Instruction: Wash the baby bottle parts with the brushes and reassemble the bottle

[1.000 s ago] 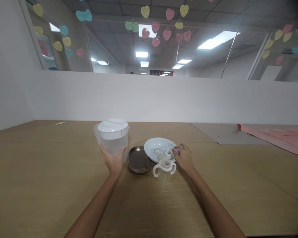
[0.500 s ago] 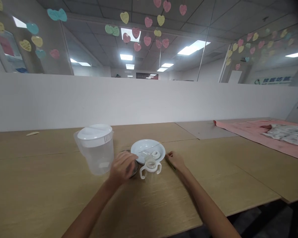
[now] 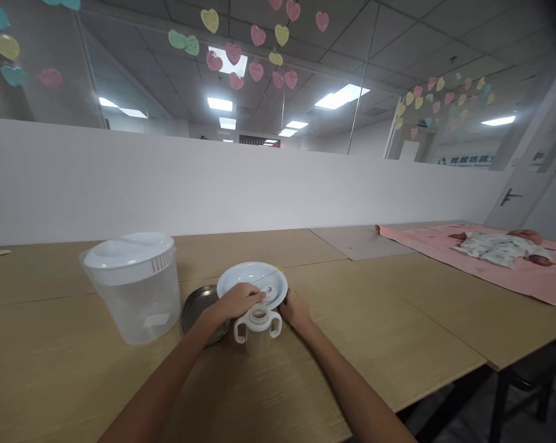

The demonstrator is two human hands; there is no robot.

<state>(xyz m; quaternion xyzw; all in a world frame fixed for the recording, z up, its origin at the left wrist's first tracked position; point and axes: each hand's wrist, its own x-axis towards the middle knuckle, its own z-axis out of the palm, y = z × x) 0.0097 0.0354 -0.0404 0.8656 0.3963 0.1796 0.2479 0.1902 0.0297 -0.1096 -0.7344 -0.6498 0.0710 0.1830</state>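
Observation:
A white bowl (image 3: 252,271) stands at the table's middle, with a small white ring-shaped bottle part (image 3: 269,293) inside. My left hand (image 3: 239,299) reaches over the bowl's near rim, fingers bent and pressed together beside that part. What lies under its fingertips is hidden. At the bowl's right edge my right hand (image 3: 297,309) is closed, fingertips against the rim. A strip of yellow-green shows beneath it. In front of the bowl a clear baby bottle (image 3: 258,341) stands upright, uncapped, with two white handles. Left of it, a round metal dish (image 3: 199,306) is partly behind my left wrist.
A clear plastic bucket (image 3: 139,307) with a white lid stands at the left. On the right, a baby doll in patterned clothes (image 3: 485,247) lies on a pink cloth (image 3: 425,246). A low white wall (image 3: 213,191) closes off the table's back.
My left hand has moved right, from above the metal dish to over the bowl, uncovering much of the dish. My right hand stays by the bowl's edge. The view has turned right.

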